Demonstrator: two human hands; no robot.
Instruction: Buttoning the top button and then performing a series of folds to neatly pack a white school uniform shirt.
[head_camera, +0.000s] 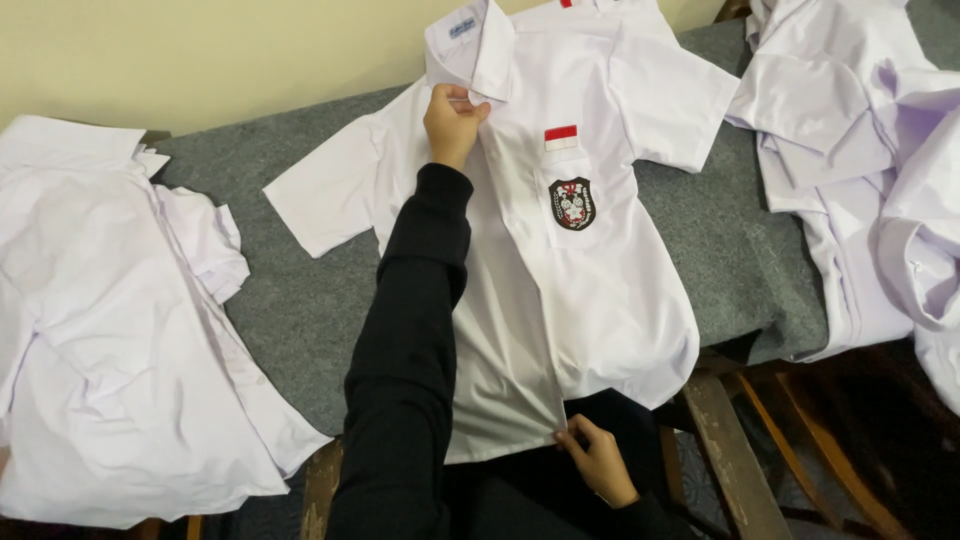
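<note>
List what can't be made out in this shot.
- Head view: the left hand hides part of the white shirt near its collar.
- The black sleeve covers the shirt's left front.
- The shirt piles at left and right are cut off by the frame edges.
- The right hand hides the hem corner.

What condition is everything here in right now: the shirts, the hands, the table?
Middle white shirt: spread flat, front unbuttoned, face up.
Left hand: pinching that shirt by the collar.
Right hand: gripping the placket's bottom corner.
Shirt pile on the left: rumpled, heaped.
Shirt pile on the right: crumpled, hanging over the edge.
Grey cloth table cover: lying flat.
</note>
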